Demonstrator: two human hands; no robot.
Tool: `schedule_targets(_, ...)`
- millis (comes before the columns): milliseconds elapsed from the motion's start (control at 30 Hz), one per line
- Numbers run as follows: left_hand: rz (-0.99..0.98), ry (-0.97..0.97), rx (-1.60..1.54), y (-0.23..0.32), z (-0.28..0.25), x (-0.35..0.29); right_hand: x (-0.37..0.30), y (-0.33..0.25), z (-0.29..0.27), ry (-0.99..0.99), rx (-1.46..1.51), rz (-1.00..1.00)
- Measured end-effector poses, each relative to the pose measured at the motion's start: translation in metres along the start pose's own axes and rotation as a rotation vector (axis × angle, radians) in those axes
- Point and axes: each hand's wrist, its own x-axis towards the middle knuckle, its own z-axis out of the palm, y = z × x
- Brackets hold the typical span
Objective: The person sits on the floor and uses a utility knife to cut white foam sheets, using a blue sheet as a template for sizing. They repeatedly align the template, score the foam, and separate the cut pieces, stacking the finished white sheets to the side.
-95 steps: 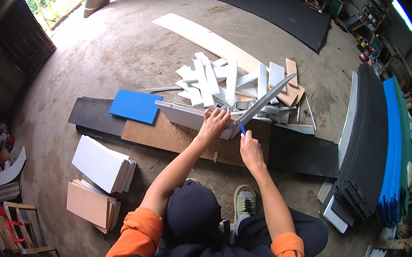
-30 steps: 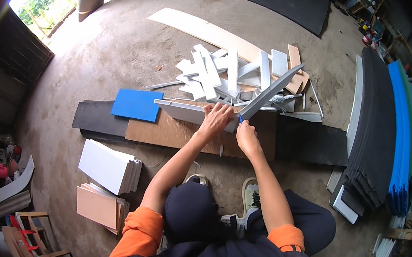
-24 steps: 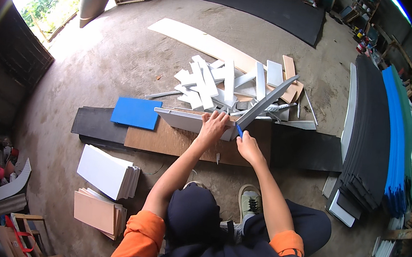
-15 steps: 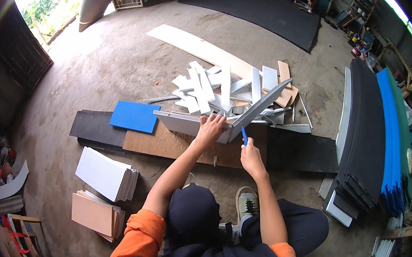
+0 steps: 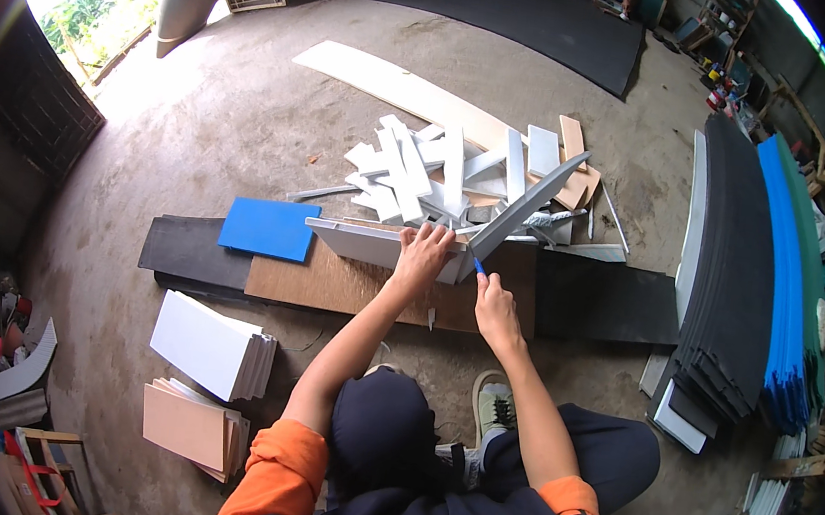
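Note:
A light grey foam board [image 5: 359, 244] stands on its long edge on the brown board [image 5: 359, 292] in front of me. My left hand [image 5: 422, 255] grips it over the top edge near its right end. From that end a long grey strip [image 5: 534, 202] slants up and away to the right. In my right hand [image 5: 497, 310] is a blue-handled knife [image 5: 477, 263], its thin tip at the corner between board and strip. How deep the blade sits cannot be made out. A blue sheet [image 5: 268, 229] lies left of the grey board.
Behind the board is a heap of white offcuts [image 5: 407, 168] beside a long cream plank [image 5: 400, 85]. White panels [image 5: 208, 342] and peach panels [image 5: 184, 427] are stacked at my left. Black sheets [image 5: 727, 281] and blue sheets [image 5: 783, 276] stand at the right. Another person's hand [image 5: 624, 0] shows far off.
My right hand has moved slightly left and up, bringing the knife from beside the strip to the corner. The left hand keeps its hold on the grey board.

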Motion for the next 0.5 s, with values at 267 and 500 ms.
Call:
schedule_targets(267,0.033,0.028,-0.039,-0.002,-0.001,-0.001,-0.005,-0.008,0.001,0.026,0.013,0.02)
schedule_targets(500,0.047,0.064,-0.066,-0.002,0.001,0.001,-0.003,-0.012,0.006,-0.009,-0.06,0.089)
